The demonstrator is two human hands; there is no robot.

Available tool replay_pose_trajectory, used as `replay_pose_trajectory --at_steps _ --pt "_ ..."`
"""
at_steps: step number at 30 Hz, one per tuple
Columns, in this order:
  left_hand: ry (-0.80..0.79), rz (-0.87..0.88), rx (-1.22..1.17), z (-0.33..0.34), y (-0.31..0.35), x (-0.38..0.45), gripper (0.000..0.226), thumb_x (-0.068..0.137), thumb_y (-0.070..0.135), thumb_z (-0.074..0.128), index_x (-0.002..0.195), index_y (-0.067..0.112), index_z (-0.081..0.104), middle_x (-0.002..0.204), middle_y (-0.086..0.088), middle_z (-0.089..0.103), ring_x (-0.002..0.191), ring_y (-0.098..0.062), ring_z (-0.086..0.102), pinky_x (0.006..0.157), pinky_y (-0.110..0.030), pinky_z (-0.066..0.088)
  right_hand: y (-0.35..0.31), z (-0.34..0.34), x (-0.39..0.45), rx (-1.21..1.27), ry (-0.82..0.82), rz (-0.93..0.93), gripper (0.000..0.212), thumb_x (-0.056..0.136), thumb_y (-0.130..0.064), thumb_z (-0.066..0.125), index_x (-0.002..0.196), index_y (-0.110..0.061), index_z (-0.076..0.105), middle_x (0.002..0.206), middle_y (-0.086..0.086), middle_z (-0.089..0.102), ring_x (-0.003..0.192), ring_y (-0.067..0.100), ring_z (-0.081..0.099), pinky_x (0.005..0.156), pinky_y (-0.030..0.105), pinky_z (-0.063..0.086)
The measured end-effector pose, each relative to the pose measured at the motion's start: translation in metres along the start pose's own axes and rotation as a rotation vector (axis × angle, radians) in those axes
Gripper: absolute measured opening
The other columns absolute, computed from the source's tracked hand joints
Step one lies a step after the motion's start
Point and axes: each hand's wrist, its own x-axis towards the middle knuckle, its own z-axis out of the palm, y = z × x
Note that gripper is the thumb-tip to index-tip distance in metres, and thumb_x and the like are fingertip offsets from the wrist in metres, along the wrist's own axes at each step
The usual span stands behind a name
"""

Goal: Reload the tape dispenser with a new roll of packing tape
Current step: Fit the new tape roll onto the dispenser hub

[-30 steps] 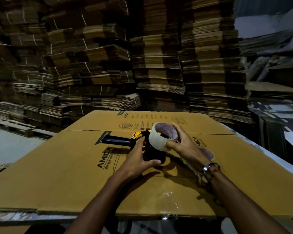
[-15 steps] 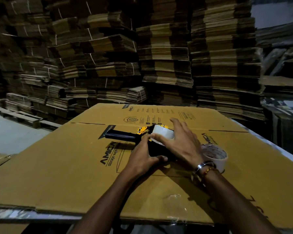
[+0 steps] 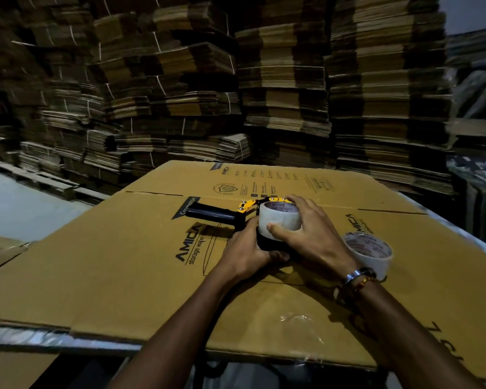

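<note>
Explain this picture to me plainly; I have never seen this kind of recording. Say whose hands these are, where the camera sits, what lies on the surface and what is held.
There is no machine here: a person works with two bare hands, and the one camera sits on their head, looking forward and down. The left hand grips the body of a black and yellow tape dispenser, which lies on a flattened cardboard box. The right hand holds a roll of clear packing tape on the dispenser, thumb in front, fingers over the far side. A second tape roll stands on the cardboard beside the right wrist. Stacks of flattened cartons fill the background.
</note>
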Motion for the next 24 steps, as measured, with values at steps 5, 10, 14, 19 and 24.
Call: replay_pose_trajectory --at_steps 5,10,14,19,24 --pt "0.002 -0.002 0.012 0.000 -0.002 0.001 0.093 0.061 0.054 0.084 0.139 0.028 0.041 0.124 0.007 0.063 0.110 -0.013 0.061 0.092 -0.041 0.056 0.012 0.001 0.002 0.075 -0.056 -0.007 0.081 0.084 -0.053 0.070 0.150 -0.024 0.034 0.138 -0.003 0.044 0.121 0.017 0.050 0.097 0.043 0.052" --pt "0.002 -0.010 0.036 0.001 -0.004 0.003 0.096 0.055 0.061 0.079 0.137 0.028 0.041 0.125 0.004 0.061 0.112 -0.017 0.059 0.091 -0.043 0.056 0.022 0.003 -0.002 0.133 -0.074 -0.029 0.076 0.083 -0.054 0.070 0.147 -0.025 0.038 0.131 -0.009 0.044 0.119 0.014 0.050 0.097 0.043 0.052" --pt "0.008 0.001 0.017 0.000 -0.004 0.004 0.091 0.062 0.049 0.085 0.138 0.023 0.043 0.125 0.002 0.061 0.111 -0.016 0.060 0.091 -0.041 0.056 0.026 0.004 -0.003 0.143 -0.086 -0.063 0.074 0.084 -0.053 0.070 0.146 -0.027 0.039 0.127 -0.011 0.044 0.117 0.010 0.050 0.096 0.038 0.052" --pt "0.025 0.014 0.022 0.000 -0.004 0.004 0.087 0.062 0.050 0.086 0.137 0.026 0.047 0.121 0.005 0.063 0.109 -0.014 0.060 0.090 -0.037 0.056 0.026 0.003 -0.005 0.167 -0.098 -0.117 0.071 0.084 -0.046 0.073 0.145 -0.033 0.039 0.129 -0.015 0.042 0.120 0.004 0.046 0.098 0.025 0.045" --pt "0.025 0.013 0.022 -0.001 -0.001 0.001 0.091 0.059 0.053 0.084 0.138 0.028 0.046 0.122 0.002 0.062 0.111 -0.018 0.059 0.090 -0.038 0.057 0.026 0.003 -0.008 0.170 -0.120 -0.143 0.069 0.085 -0.042 0.074 0.144 -0.033 0.040 0.133 -0.012 0.042 0.121 0.001 0.045 0.088 0.003 0.037"
